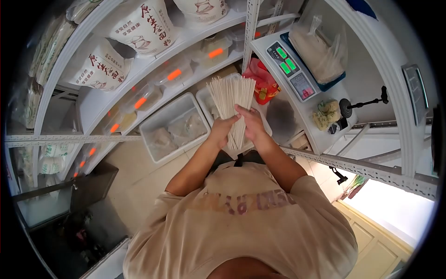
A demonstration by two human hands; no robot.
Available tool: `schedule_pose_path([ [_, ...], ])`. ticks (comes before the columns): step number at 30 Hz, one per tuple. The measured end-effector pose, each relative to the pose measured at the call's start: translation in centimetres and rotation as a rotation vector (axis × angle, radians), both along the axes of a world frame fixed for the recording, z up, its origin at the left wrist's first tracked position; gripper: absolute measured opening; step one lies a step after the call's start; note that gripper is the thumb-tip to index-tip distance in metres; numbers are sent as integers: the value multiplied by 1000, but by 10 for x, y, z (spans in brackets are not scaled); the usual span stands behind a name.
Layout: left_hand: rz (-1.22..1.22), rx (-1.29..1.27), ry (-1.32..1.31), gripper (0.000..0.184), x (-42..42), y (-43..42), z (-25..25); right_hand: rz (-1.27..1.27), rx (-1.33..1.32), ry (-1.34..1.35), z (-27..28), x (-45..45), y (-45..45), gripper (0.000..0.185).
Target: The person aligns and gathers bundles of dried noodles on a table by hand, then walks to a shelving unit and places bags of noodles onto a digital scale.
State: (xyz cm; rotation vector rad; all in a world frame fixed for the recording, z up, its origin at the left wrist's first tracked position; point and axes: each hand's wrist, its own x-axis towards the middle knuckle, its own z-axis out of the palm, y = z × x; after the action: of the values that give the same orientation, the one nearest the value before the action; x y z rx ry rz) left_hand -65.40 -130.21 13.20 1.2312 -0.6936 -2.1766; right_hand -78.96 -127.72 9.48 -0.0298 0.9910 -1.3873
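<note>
A thick bundle of dried noodles (pixel 230 95) is held between both hands in front of my body, its far ends fanned out. My left hand (pixel 225 129) is wrapped round the left side of the bundle. On the right side my right hand (pixel 251 122) grips it, with the thumb lying across the noodles. The near ends of the strands stick out below the hands. Beneath the bundle is a white bin (pixel 203 95), mostly hidden by the noodles and hands.
A white tub (pixel 147 122) with plastic-wrapped packs stands on the floor at left. Shelves (pixel 132 63) curve behind, holding flour sacks (pixel 141 28) and clear boxes (pixel 173 72). At right, a digital scale (pixel 290 69) carries a bagged bundle (pixel 320 51). A phone holder (pixel 362 104) juts out there.
</note>
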Motion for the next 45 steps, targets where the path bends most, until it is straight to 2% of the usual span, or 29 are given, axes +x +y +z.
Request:
schedule_pose_path([
  [4, 73, 53, 52, 46, -14, -3, 5, -23, -52, -44, 20, -17, -4, 38],
  [8, 29, 46, 125, 44, -22, -15, 11, -75, -120, -70, 45, -29, -7, 35],
  [12, -20, -4, 118, 42, -28, -24, 12, -130, -149, -42, 36, -31, -14, 32],
  [14, -53, -30, 89, 42, -26, -27, 11, -129, -116, 49, 34, -28, -16, 36],
  [21, -103, -49, 129, 40, -16, -46, 3, -238, -191, 44, 29, -20, -23, 31],
  [26, -172, -3, 199, 32, -3, -57, 0, -84, -111, -22, 9, -31, -19, 31],
  [30, -200, 55, 268, 26, 2, -66, -4, -223, -100, 77, 32, -25, -21, 33],
  [33, -189, 97, 324, 27, 7, -75, -6, -284, -116, 4, 51, -35, -18, 31],
  [35, -161, 108, 372, 28, 9, -81, -4, -342, -115, -138, 63, -48, -11, 21],
  [39, -162, 114, 499, 27, 17, -89, 7, -371, -158, -159, 45, -88, 13, 19],
  [41, -179, 49, 545, 35, 23, -91, -4, -220, -367, -311, 43, -95, 31, 16],
  [42, -198, 25, 502, 35, 26, -91, -8, -240, -252, -298, 52, -87, 38, 14],
  [45, -169, 40, 492, 37, 29, -87, -11, -201, -143, -342, 39, -55, 63, 12],
])
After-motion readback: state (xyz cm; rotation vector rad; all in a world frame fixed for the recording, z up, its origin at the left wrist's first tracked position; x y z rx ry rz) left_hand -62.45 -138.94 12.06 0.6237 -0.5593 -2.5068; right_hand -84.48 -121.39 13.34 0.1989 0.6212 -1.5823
